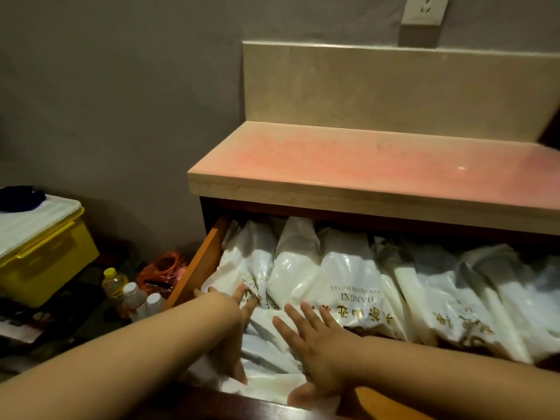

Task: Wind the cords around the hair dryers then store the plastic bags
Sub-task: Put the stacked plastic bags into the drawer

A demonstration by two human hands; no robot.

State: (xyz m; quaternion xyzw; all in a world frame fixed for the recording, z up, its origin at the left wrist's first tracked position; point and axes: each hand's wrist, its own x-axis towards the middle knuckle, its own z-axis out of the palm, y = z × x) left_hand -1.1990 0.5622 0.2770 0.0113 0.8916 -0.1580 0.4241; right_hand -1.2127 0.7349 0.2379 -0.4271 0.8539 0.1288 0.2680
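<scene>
An open wooden drawer under a stone counter is packed with white plastic bags printed with gold lettering. A loose pile of folded white bags lies at the drawer's front left. My left hand rests edge-on against that pile, its fingers spread down into the bags. My right hand lies flat on the same pile with fingers apart, thumb near the drawer's front edge. Neither hand grips anything. No hair dryer is in view.
The pinkish stone counter overhangs the drawer. On the floor to the left stand a yellow lidded box, several small bottles and an orange bag. A wall socket sits above the backsplash.
</scene>
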